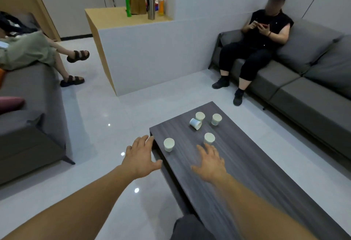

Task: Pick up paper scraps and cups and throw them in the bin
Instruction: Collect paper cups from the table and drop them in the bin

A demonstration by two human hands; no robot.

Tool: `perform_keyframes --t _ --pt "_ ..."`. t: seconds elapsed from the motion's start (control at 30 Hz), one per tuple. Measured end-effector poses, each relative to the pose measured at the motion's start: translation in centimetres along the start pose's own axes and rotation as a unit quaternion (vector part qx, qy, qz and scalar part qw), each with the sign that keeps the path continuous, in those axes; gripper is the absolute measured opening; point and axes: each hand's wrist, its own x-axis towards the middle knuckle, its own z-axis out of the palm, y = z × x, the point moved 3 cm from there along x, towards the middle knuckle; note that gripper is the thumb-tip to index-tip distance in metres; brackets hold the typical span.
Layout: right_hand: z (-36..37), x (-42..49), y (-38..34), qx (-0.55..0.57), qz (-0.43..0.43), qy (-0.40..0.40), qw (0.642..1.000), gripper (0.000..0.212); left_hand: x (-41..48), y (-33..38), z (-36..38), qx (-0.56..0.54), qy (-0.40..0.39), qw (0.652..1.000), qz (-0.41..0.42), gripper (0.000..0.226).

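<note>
Five paper cups sit on the dark wood-grain coffee table [266,173]: the near-left cup [169,144] by the table's left edge, the near-right cup [209,138], a tipped cup [195,123] lying on its side against an upright cup [200,116], and a far-right cup [216,119]. The right hand [209,162] hovers just short of the near-right cup, fingers spread and empty. The left hand [141,156] reaches beside the table's corner, fingers wide, holding nothing.
</note>
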Motion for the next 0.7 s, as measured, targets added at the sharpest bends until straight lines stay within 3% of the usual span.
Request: perform_keyframes --t 0.3,0.5,0.7 --pt "-0.4 16.7 5.9 0.061 0.081 -0.026 0.995 0.08 17.7 5.7 2.5 0.002 -0.069 0.996 0.052 0.093" --pt "2.4 27.6 11.7 0.064 0.131 -0.039 0.989 0.075 27.5 8.2 9.5 -0.005 -0.136 0.988 0.079 0.093" --pt "8.9 35.8 16.0 0.085 0.169 -0.052 0.981 0.089 34.7 8.2 17.8 -0.021 -0.187 0.976 0.111 0.094"
